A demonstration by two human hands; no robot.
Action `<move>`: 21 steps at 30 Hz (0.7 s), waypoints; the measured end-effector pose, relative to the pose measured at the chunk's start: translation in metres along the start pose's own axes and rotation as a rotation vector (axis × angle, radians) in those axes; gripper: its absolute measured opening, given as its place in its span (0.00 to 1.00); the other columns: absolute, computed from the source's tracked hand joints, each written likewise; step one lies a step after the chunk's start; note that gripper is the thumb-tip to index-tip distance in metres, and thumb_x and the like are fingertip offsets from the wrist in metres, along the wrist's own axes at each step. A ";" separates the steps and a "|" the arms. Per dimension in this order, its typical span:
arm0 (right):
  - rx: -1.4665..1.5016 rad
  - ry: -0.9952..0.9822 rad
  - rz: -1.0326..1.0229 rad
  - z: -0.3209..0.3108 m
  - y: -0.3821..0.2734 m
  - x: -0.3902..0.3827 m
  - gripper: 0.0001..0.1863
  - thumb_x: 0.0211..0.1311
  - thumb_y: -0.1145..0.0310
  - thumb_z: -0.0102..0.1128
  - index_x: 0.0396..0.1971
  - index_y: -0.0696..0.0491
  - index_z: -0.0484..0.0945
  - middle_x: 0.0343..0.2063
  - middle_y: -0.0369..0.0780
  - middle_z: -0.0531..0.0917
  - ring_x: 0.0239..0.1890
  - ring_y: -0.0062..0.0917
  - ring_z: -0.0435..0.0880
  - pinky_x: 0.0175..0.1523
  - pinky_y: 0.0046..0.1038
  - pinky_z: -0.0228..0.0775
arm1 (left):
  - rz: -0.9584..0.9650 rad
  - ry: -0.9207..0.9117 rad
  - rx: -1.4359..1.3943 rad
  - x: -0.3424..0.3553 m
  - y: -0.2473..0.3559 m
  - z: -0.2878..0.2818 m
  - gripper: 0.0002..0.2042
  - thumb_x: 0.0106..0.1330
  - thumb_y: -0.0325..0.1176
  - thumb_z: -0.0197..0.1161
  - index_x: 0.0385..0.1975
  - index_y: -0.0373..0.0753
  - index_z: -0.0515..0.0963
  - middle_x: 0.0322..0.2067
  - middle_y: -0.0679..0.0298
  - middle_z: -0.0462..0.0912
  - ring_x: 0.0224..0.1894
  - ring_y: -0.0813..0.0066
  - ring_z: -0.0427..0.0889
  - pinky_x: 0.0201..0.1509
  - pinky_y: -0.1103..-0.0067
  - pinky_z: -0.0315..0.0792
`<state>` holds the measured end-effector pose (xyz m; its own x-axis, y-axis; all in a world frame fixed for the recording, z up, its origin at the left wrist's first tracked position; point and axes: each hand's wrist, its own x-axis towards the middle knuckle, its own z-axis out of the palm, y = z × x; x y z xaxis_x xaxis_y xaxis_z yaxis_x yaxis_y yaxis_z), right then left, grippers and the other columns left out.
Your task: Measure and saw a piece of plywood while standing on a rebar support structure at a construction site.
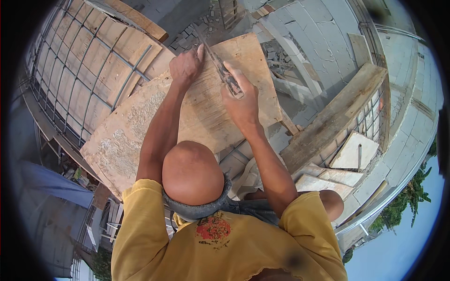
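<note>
My right hand (241, 100) is closed round the worn handle of a handsaw (218, 65), with the index finger stretched along it. The saw's narrow blade slants away to the far left, across the far edge of a plywood board (243, 61). At that same edge, just left of the blade, my left hand (186, 69) is closed on the board, its thumb sticking up and its fingertips hidden. Dried cement crusts the board's left part. My bare knee (193, 173) is over the near side of the board.
A grid of steel rebar (84, 61) lies over wood panels at the left. A long wooden plank (337, 112) runs along the right, with loose board pieces (355, 152) near it. Block walls (304, 35) stand beyond, and rubble (187, 37) lies below the far edge.
</note>
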<state>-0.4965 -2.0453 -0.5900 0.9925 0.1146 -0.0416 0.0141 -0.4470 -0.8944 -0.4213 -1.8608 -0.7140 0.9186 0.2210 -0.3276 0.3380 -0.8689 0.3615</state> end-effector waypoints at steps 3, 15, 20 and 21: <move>0.068 -0.023 0.209 -0.007 0.003 -0.041 0.28 0.60 0.81 0.61 0.63 0.54 0.78 0.37 0.46 0.88 0.32 0.20 0.80 0.45 0.27 0.76 | -0.041 -0.177 -0.004 0.003 0.002 -0.006 0.33 0.79 0.61 0.39 0.39 0.42 0.88 0.36 0.45 0.88 0.43 0.45 0.88 0.49 0.57 0.79; -0.062 -0.014 0.094 0.006 0.006 -0.003 0.30 0.60 0.80 0.61 0.65 0.53 0.76 0.39 0.53 0.85 0.34 0.40 0.84 0.44 0.31 0.75 | -0.021 -0.018 0.001 -0.002 0.012 -0.025 0.33 0.78 0.61 0.39 0.39 0.41 0.88 0.35 0.46 0.88 0.41 0.44 0.88 0.48 0.56 0.79; -0.300 -0.076 0.364 -0.091 -0.065 -0.187 0.30 0.59 0.82 0.60 0.64 0.54 0.77 0.45 0.50 0.89 0.41 0.30 0.91 0.46 0.28 0.79 | 0.110 0.272 -0.032 -0.005 0.002 0.002 0.32 0.78 0.60 0.40 0.39 0.41 0.88 0.35 0.45 0.88 0.42 0.43 0.88 0.48 0.57 0.79; -0.271 -0.039 0.467 -0.114 -0.093 -0.218 0.30 0.59 0.83 0.59 0.64 0.55 0.77 0.45 0.50 0.89 0.42 0.29 0.92 0.45 0.26 0.79 | 0.052 0.113 0.002 -0.015 -0.002 0.010 0.32 0.78 0.60 0.40 0.39 0.41 0.88 0.35 0.45 0.88 0.42 0.43 0.88 0.48 0.57 0.79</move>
<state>-0.7008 -2.1299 -0.4469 0.8955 -0.1202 -0.4285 -0.3914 -0.6709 -0.6299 -0.4383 -1.8669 -0.7189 0.9520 0.2241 -0.2084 0.2893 -0.8812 0.3739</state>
